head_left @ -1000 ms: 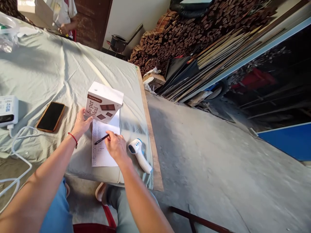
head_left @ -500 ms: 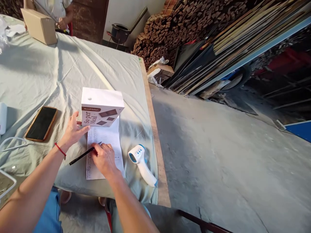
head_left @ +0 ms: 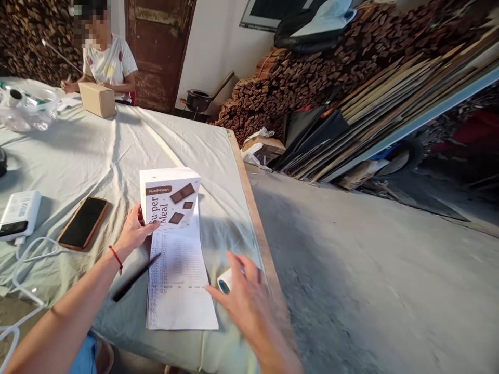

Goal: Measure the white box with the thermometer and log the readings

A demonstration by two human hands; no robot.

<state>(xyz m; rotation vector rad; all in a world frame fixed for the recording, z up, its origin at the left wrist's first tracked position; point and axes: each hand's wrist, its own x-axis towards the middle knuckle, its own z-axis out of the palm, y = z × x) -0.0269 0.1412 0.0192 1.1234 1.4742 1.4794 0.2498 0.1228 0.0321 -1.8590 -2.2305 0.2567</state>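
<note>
Here's the white box, chocolate bars printed on its front, over the far end of the written sheets, close to the near-right corner of the table; whether it rests there or is lifted, I can't tell. The left hand has it pinched at the lower left corner, thumb on the front. And the right hand, fingers spread, hovers over the white thermometer, mostly hidden, between the sheets and the table's right edge; contact, can't tell! Black pen slanting across the sheets' left side, one end out on the cloth. Further left, a phone lies flat, then a white power bank with its cable. Up at the far edge, a cardboard box sits before a seated person.
</note>
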